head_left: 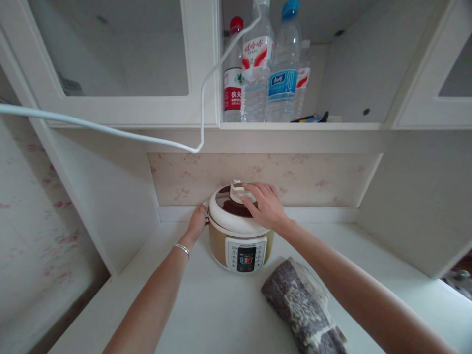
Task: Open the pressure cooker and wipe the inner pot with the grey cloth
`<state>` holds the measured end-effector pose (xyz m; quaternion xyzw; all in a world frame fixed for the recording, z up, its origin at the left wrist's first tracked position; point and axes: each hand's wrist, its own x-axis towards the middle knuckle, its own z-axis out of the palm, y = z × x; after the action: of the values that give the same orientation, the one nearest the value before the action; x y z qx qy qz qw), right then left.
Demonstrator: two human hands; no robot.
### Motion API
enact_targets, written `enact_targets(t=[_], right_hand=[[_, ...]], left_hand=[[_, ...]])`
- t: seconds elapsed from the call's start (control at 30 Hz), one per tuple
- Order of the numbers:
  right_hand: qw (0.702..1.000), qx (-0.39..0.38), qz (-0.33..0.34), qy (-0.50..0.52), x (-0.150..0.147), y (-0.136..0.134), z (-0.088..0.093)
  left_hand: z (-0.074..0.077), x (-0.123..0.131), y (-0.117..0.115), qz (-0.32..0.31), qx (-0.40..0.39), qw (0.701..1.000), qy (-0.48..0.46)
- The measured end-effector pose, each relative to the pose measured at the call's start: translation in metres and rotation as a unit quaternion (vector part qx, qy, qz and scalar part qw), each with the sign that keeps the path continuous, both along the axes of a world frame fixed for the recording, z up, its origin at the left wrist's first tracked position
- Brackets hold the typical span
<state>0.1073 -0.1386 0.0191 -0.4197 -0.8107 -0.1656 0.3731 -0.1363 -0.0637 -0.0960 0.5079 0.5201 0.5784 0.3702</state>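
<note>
An electric pressure cooker [219,243] with a white lid, a tan body and a front control panel stands on the white counter. My left hand [198,220], with a silver bracelet at the wrist, is closed around the side handle at the cooker's left. My right hand [266,204] rests on top, its fingers curled over the white lid handle [238,192]. The lid sits on the cooker. Below my right forearm lies a folded grey-brown patterned cloth [300,302], apart from both hands.
Several plastic bottles [282,73] stand in the open cabinet section above. A white cable [147,137] crosses in front of the upper cabinets. White side panels [106,177] flank the counter [221,314], with flowered wallpaper [317,179] behind.
</note>
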Motion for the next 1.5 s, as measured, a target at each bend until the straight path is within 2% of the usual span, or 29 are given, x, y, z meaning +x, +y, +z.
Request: enact_targets(t=[0.1,0.2,0.23,0.3,0.37,0.4,0.43,0.5,0.57,0.63,0.7,0.73,0.8,0.87,0.97,1.1,1.2,1.27,1.33,1.4,1.5], right_hand=[[0.998,-0.049,0.023,0.028,0.028,-0.041,-0.035],[0.983,-0.145,0.003,0.113,0.064,-0.073,-0.085],[0.968,-0.184,-0.029,0.168,0.079,-0.080,-0.104],[0.916,-0.248,-0.116,0.293,0.112,-0.090,-0.141],[0.849,-0.282,-0.197,0.401,0.146,-0.095,-0.176],[0.821,-0.280,-0.233,0.439,0.161,-0.097,-0.191],[0.808,-0.282,-0.271,0.441,0.174,-0.099,-0.204],[0.807,-0.303,-0.306,0.403,0.190,-0.105,-0.224],[0.816,-0.314,-0.307,0.376,0.195,-0.111,-0.237],[0.813,-0.309,-0.304,0.390,0.195,-0.116,-0.242],[0.794,-0.298,-0.320,0.422,0.194,-0.120,-0.243],[0.783,-0.295,-0.329,0.437,0.194,-0.121,-0.243],[0.773,-0.294,-0.332,0.453,0.195,-0.121,-0.243],[0.784,-0.300,-0.322,0.438,0.197,-0.119,-0.242],[0.803,-0.322,-0.313,0.391,0.198,-0.116,-0.241],[0.811,-0.318,-0.313,0.379,0.199,-0.115,-0.242],[0.813,-0.312,-0.304,0.387,0.199,-0.116,-0.243],[0.811,-0.318,-0.298,0.390,0.199,-0.117,-0.243],[0.812,-0.325,-0.292,0.386,0.199,-0.117,-0.244],[0.814,-0.334,-0.286,0.379,0.200,-0.117,-0.246],[0.813,-0.341,-0.286,0.376,0.196,-0.117,-0.249]], left_hand=[[0.001,0.001,-0.006,-0.004,-0.015,1.000,-0.008],[0.004,-0.002,-0.016,-0.006,-0.068,0.997,-0.031],[0.006,-0.003,-0.020,0.011,-0.071,0.997,-0.025],[0.009,-0.003,-0.035,0.089,-0.027,0.995,0.024],[0.013,0.004,-0.060,0.167,0.068,0.977,0.111],[0.014,0.011,-0.077,0.175,0.123,0.964,0.158],[0.014,0.020,-0.095,0.137,0.170,0.954,0.206],[0.011,0.045,-0.134,-0.064,0.217,0.923,0.310],[0.002,0.073,-0.169,-0.267,0.224,0.851,0.394],[-0.014,0.099,-0.190,-0.394,0.234,0.771,0.442],[-0.030,0.119,-0.195,-0.448,0.265,0.706,0.480],[-0.038,0.128,-0.193,-0.458,0.281,0.683,0.496],[-0.049,0.141,-0.183,-0.461,0.301,0.652,0.521],[-0.056,0.154,-0.172,-0.454,0.308,0.641,0.537],[-0.064,0.171,-0.159,-0.423,0.306,0.652,0.550],[-0.071,0.183,-0.157,-0.373,0.276,0.675,0.574],[-0.060,0.169,-0.165,-0.346,0.253,0.700,0.571],[-0.041,0.147,-0.170,-0.324,0.235,0.743,0.536],[-0.014,0.117,-0.175,-0.289,0.226,0.793,0.486],[0.017,0.084,-0.177,-0.241,0.232,0.835,0.437],[0.068,0.039,-0.172,-0.164,0.272,0.877,0.360]])
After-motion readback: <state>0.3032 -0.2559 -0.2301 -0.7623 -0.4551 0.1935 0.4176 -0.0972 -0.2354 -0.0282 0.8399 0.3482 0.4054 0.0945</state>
